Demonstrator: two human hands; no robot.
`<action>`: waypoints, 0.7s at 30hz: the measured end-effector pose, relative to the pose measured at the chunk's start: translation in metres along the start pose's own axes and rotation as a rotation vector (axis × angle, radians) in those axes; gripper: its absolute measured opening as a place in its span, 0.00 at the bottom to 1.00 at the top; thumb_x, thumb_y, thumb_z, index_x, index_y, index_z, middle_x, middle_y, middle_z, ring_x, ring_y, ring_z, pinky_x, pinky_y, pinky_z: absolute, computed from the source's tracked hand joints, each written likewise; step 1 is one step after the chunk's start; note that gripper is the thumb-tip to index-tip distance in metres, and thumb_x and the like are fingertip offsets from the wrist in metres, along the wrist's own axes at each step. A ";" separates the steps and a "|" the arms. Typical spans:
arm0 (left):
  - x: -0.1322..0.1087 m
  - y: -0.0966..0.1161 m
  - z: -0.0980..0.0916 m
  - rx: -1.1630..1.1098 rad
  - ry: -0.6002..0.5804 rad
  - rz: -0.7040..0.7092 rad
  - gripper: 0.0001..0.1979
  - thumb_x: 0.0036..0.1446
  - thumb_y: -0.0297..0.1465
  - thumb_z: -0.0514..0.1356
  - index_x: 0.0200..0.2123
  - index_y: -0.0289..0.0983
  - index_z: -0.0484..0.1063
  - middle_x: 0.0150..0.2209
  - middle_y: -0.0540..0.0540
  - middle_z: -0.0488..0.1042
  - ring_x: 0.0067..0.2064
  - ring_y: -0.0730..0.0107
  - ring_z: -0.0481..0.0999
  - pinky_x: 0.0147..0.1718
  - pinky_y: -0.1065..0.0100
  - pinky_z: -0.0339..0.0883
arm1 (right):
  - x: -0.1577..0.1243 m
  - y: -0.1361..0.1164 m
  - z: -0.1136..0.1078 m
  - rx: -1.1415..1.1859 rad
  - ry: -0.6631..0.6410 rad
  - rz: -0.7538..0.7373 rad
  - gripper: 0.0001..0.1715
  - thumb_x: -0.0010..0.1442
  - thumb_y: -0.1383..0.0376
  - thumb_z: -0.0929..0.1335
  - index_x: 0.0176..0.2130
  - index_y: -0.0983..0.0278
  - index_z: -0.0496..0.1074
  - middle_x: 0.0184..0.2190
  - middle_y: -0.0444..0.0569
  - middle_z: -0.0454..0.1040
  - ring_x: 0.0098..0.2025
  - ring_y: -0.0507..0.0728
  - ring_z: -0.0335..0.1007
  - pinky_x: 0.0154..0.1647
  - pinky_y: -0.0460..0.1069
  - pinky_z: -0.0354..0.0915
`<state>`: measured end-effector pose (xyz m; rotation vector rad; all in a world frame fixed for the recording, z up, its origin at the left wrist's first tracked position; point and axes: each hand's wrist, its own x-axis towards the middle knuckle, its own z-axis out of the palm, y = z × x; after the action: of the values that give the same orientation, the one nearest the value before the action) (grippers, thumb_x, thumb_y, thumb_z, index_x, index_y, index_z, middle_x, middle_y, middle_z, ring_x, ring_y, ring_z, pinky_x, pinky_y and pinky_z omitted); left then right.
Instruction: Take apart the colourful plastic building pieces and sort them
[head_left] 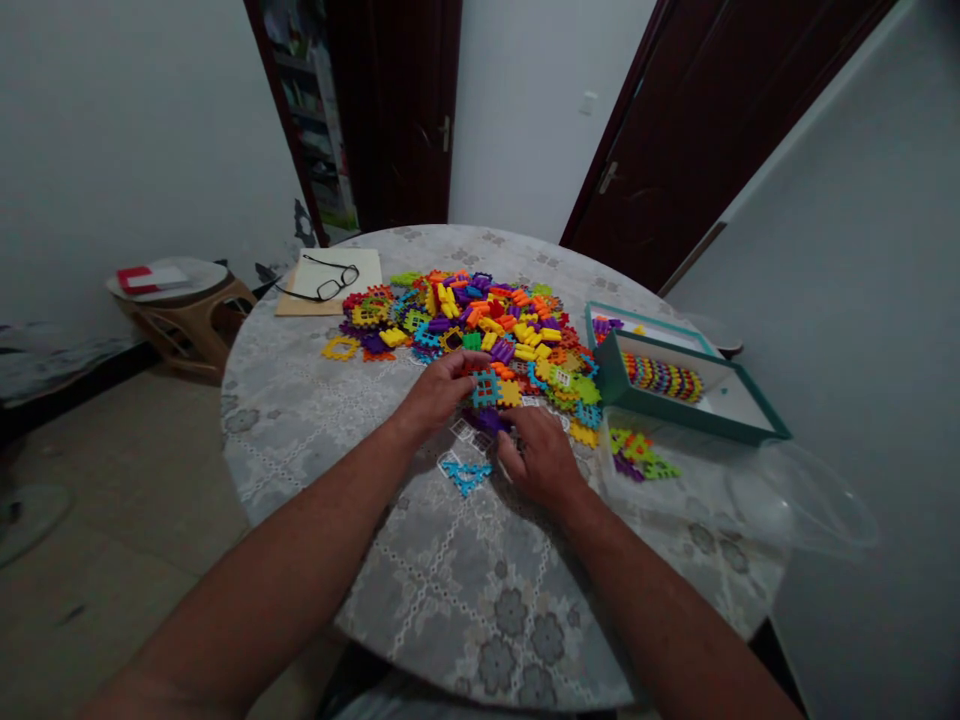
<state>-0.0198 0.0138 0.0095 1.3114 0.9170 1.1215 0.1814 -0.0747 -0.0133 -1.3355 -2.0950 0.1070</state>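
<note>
My left hand (448,385) has its thumb and fingers closed on a teal square building piece (486,388) with a window-like lattice. A yellow notched piece (510,393) sits against its right side. Just below is a purple building piece (489,420), and my right hand (538,455) has its fingertips bent at this piece's right edge. Whether the purple piece is joined to the teal one I cannot tell. A blue triangular piece (466,475) lies on the tablecloth in front of both hands. Behind them spreads a big heap of coloured interlocking pieces (487,320).
To the right stand a green-edged box (682,390) with rows of coloured pieces, its lid (675,335), and a clear plastic tub (637,495) with several triangular pieces. Glasses (328,289) lie on paper (367,262) at the back left. A stool (184,320) stands left of the round table (300,430).
</note>
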 end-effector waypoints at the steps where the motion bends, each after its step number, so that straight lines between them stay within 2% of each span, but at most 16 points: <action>1: -0.001 0.001 0.000 0.050 -0.037 0.011 0.21 0.56 0.25 0.63 0.52 0.42 0.82 0.51 0.45 0.83 0.48 0.62 0.81 0.50 0.59 0.76 | -0.001 0.000 -0.004 0.071 0.011 0.014 0.15 0.72 0.62 0.65 0.50 0.64 0.78 0.47 0.56 0.81 0.50 0.63 0.76 0.54 0.55 0.68; 4: -0.006 0.001 0.005 0.181 -0.166 0.035 0.19 0.58 0.26 0.62 0.51 0.41 0.82 0.51 0.44 0.84 0.50 0.59 0.81 0.54 0.57 0.75 | -0.005 0.001 -0.013 0.188 -0.012 0.110 0.17 0.76 0.62 0.61 0.42 0.62 0.76 0.37 0.50 0.80 0.40 0.58 0.76 0.43 0.51 0.66; 6: -0.009 -0.002 0.011 0.248 -0.243 0.055 0.18 0.58 0.26 0.61 0.50 0.40 0.82 0.51 0.44 0.84 0.51 0.58 0.81 0.56 0.56 0.74 | -0.007 0.005 -0.013 0.143 -0.041 0.136 0.20 0.77 0.61 0.60 0.35 0.61 0.72 0.31 0.48 0.76 0.34 0.57 0.72 0.38 0.50 0.63; 8: -0.010 -0.006 0.016 0.309 -0.291 0.082 0.17 0.58 0.26 0.59 0.49 0.39 0.82 0.51 0.44 0.84 0.53 0.58 0.81 0.59 0.55 0.72 | -0.009 0.010 -0.009 0.057 -0.056 0.102 0.20 0.77 0.62 0.60 0.33 0.60 0.69 0.30 0.48 0.74 0.33 0.57 0.70 0.37 0.51 0.61; 12: -0.011 -0.012 0.022 0.371 -0.293 0.101 0.18 0.58 0.25 0.58 0.49 0.40 0.82 0.50 0.45 0.84 0.53 0.57 0.81 0.61 0.55 0.71 | -0.010 0.016 -0.005 -0.024 -0.070 0.030 0.17 0.77 0.64 0.60 0.36 0.61 0.71 0.33 0.51 0.76 0.37 0.59 0.72 0.41 0.52 0.62; 16: -0.011 -0.011 0.020 0.340 -0.267 0.078 0.19 0.58 0.26 0.59 0.52 0.40 0.80 0.52 0.44 0.83 0.53 0.57 0.81 0.60 0.55 0.71 | -0.013 0.009 -0.009 0.007 -0.112 0.023 0.07 0.72 0.62 0.68 0.46 0.62 0.74 0.39 0.53 0.79 0.41 0.61 0.74 0.45 0.53 0.65; 21: -0.012 -0.009 0.019 0.311 -0.272 0.045 0.22 0.56 0.25 0.59 0.53 0.41 0.80 0.52 0.44 0.83 0.52 0.58 0.81 0.60 0.56 0.72 | -0.014 0.005 -0.012 0.093 -0.206 0.075 0.07 0.68 0.69 0.69 0.47 0.61 0.74 0.38 0.49 0.78 0.40 0.59 0.74 0.42 0.51 0.64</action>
<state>-0.0035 -0.0022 0.0013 1.6995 0.8838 0.8275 0.1956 -0.0875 -0.0121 -1.3973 -2.1791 0.3846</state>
